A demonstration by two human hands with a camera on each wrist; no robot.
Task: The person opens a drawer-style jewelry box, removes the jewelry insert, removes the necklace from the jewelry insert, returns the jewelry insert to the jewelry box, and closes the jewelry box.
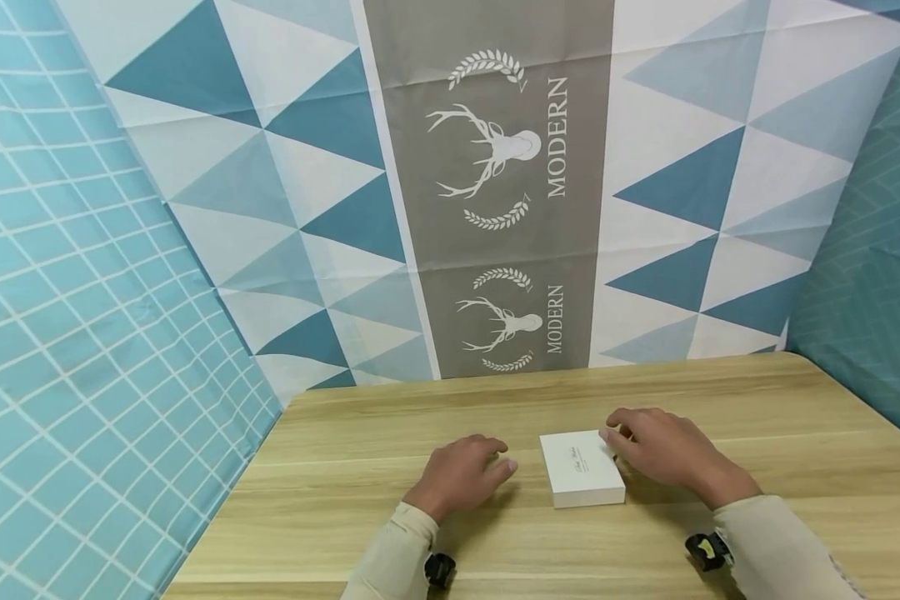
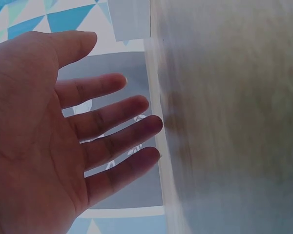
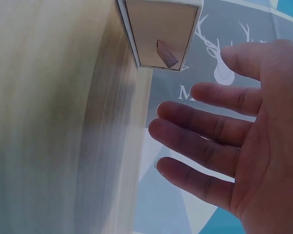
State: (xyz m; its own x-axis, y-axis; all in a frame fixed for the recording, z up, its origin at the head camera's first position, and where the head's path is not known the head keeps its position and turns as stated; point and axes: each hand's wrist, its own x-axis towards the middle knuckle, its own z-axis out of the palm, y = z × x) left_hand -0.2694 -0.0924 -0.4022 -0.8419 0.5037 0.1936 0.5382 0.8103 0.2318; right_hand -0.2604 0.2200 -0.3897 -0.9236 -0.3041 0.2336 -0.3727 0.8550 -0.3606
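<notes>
A small white box [image 1: 581, 467] with dark script lettering on top lies flat on the wooden table, between the two hands. To its left, my left hand [image 1: 461, 475] hovers apart from it with nothing in its grasp; the left wrist view shows the spread fingers [image 2: 117, 129] and bare palm. At the right, my right hand [image 1: 663, 446] is close beside the box, and its thumb overlaps the box's edge in the head view. In the right wrist view, the box's tan end [image 3: 158, 29] carries a small ribbon pull tab [image 3: 167, 54], apart from the relaxed, unloaded fingers [image 3: 200, 141].
The wood-grain table [image 1: 390, 417] reaches back to a hanging cloth [image 1: 510, 250] printed with triangles, deer heads and the word MODERN. Blue gridded cloth [image 1: 82, 333] hangs along the left side, and teal cloth [image 1: 870, 250] along the right.
</notes>
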